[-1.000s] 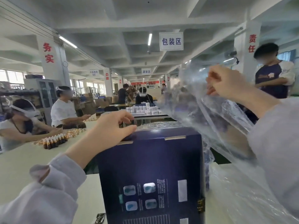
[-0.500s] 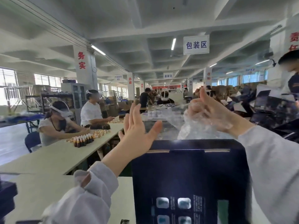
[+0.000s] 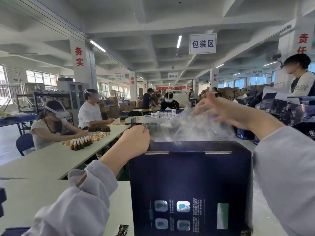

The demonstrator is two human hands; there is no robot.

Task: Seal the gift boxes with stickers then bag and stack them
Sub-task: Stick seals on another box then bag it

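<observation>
Left hand point(image 3: 134, 140): my fingers curl at the gift box's top left corner, pinching the plastic bag's point(image 3: 187, 130) edge.
Right hand point(image 3: 221, 111): raised in the bag's crumpled film; too blurred to tell my grip.
Gift box point(image 3: 187, 176): dark blue, upright before me.
Table point(image 3: 25, 193): white, under the box.
Room: workers sit at a long bench with brown bottles point(image 3: 81, 143); a sign point(image 3: 202, 43) hangs overhead.

right hand point(image 3: 219, 109) is blurred; gift box point(image 3: 190, 181) runs off bottom edge.
</observation>
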